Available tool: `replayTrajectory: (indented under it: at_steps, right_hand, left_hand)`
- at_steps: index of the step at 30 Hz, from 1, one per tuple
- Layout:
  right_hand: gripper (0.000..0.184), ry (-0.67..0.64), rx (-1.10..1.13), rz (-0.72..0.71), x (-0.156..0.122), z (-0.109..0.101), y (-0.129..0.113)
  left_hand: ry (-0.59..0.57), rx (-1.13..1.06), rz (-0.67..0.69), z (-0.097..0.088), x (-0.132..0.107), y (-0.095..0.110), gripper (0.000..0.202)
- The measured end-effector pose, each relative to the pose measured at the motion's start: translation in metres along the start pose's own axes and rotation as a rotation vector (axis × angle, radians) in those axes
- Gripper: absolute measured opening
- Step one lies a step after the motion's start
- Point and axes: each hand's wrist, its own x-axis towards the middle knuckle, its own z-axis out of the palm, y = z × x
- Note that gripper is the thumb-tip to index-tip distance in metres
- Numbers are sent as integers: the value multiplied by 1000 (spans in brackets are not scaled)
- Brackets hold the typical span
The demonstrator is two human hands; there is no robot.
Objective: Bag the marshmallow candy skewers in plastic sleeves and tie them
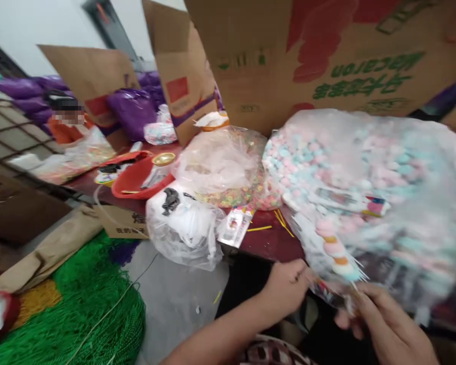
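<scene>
My right hand [391,322] is closed around the thin stick of a marshmallow skewer [333,248], which points up and to the left. Pink, white and blue marshmallows alternate with orange rings on it. My left hand [287,286] pinches one end of a small clear printed wrapper [327,293]. That wrapper stretches across to my right fingers, and its print is blurred. Just beyond the hands lies a large clear bag of pastel marshmallows [315,147], with a flat printed packet [372,205] on top. Several white sticks show beside the skewer.
Left of the marshmallow bag are a bag of colourful rings [228,195], a white plastic bag [186,233], printed wrappers [235,226] and yellow strips [260,228]. A red basin [137,185] stands farther left. Green stringy material [99,304] covers the floor. Another person [66,119] sits beyond.
</scene>
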Motion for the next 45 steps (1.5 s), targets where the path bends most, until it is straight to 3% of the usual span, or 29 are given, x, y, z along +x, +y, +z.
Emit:
replayTrajectory:
  at_steps: [3,5,8,14,20,23,28,34,40,45]
  right_hand:
    - [25,121,91,118,1,3,-18]
    - [27,144,154,143,1,-4,-18]
    - [24,187,197,94,-4,-24,-14]
    - [22,221,-3,19,-15,-58,-13]
    - [20,175,-30,49,-21,-65,-13]
    - [18,260,72,49,-19,-61,-18]
    - [17,418,311,67,-2,-34,-27]
    - [18,396,469,104,14,-4,-20]
    - [19,351,364,80,14,10,-22]
    - [23,423,291,30,13,14,-15]
  left_hand:
    - [-18,-131,-87,-1,9,-5,52]
    - [68,-470,-204,-4,16,-5,48]
    - [12,-760,-296,-12,21,1,46]
    - [-80,-901,-317,-15,19,8,42]
    - [-65,-832,-312,-11,20,5,48]
    - [-48,-707,-291,-9,20,4,47]
    - [-53,-534,-211,-1,16,3,41]
    - [-41,-279,-92,-4,11,-3,37]
    - [49,-54,-34,-5,11,-2,35]
    - [96,56,26,-7,10,6,35]
